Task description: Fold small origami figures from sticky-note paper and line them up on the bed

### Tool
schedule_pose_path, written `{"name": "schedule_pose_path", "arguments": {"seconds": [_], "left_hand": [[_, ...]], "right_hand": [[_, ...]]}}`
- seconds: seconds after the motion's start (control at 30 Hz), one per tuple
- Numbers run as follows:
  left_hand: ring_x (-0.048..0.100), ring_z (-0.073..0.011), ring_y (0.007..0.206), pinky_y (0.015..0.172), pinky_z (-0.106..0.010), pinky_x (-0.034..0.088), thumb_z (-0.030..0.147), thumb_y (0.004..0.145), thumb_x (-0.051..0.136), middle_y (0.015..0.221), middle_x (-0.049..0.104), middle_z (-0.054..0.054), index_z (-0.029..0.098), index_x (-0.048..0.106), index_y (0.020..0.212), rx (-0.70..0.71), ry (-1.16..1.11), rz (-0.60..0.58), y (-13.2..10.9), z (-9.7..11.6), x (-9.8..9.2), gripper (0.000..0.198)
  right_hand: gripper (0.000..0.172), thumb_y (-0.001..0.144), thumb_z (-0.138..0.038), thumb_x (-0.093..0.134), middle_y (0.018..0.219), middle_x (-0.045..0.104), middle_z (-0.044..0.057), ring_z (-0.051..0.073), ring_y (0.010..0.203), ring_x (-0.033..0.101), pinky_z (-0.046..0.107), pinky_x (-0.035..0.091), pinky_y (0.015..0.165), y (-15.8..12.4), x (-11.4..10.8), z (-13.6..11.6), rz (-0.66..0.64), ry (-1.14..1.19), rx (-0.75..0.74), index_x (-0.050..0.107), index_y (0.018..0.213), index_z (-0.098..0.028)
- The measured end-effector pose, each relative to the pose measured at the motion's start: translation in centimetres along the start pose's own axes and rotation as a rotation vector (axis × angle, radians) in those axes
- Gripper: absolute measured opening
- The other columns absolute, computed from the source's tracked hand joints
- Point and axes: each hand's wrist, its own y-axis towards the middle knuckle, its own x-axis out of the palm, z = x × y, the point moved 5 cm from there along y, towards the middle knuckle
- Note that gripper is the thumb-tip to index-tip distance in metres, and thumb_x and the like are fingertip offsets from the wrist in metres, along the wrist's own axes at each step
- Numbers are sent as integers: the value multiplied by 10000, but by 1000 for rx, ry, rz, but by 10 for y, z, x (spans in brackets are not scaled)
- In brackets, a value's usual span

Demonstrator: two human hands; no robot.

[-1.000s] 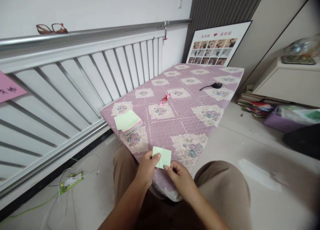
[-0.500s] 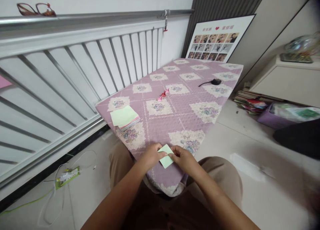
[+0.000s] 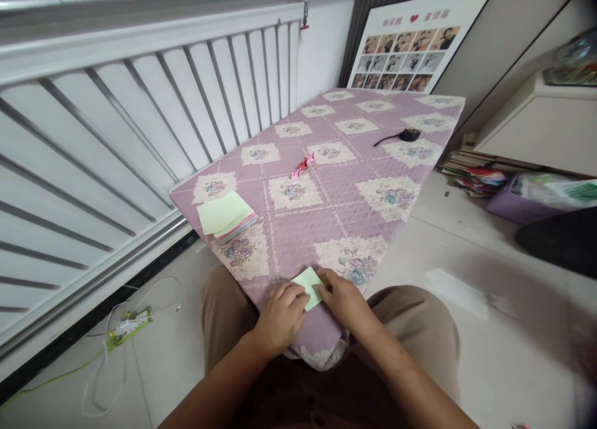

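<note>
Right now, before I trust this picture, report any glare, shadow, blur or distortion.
In the head view, a pale glare patch and a dim shadow lie on the floor at right; lettering on the photo board is too smeared to read; the radiator slats fan out, probably lens stretch; the green paper looks fairly clear.
</note>
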Motion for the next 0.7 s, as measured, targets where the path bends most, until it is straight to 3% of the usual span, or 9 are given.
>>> {"name": "schedule_pose_path", "arguments": {"seconds": [0.17, 0.37, 0.47, 0.6, 0.7], "left_hand": [[433, -239, 1179, 1001, -440, 358, 323, 846, 612, 1235, 553, -34, 278, 544, 1217, 22, 57, -81, -1, 1, 6, 379], [408, -234, 1221, 1039, -437, 316, 351, 849, 606, 1284, 528, -32, 292, 536, 1230, 48, 104, -75, -4, 0, 7, 392], [407, -234, 1225, 1048, -442, 301, 360, 857, 592, 1292, 526, -32, 304, 544, 1221, 64, 115, -67, -7, -1, 9, 372], [405, -238, 1225, 1050, -447, 292, 356, 858, 585, 1291, 527, -34, 301, 548, 1221, 71, 120, -60, -7, -1, 10, 369], [407, -242, 1222, 1046, -451, 291, 356, 861, 577, 1292, 524, -37, 299, 548, 1224, 76, 119, -53, -6, -1, 10, 369]], "right_hand": [[325, 825, -232, 506, 911, 691, 50, 202, 810, 655, 301, 468, 697, -3, 1, -1, 38, -164, -31, 545, 1147, -210], [320, 858, -247, 511, 991, 643, 85, 225, 923, 602, 329, 468, 788, -10, -7, -4, 118, -379, -142, 557, 1170, -200], [269, 854, -274, 544, 1015, 633, 100, 248, 967, 571, 366, 449, 834, -10, -9, -2, 158, -437, -171, 596, 1105, -191], [380, 828, -323, 605, 1166, 598, 105, 278, 1091, 514, 412, 403, 880, -6, -8, -3, 206, -472, -172, 574, 1192, -218], [356, 831, -318, 607, 1202, 587, 91, 271, 1123, 499, 417, 379, 877, -4, -5, -5, 194, -457, -185, 589, 1179, -244]]}}
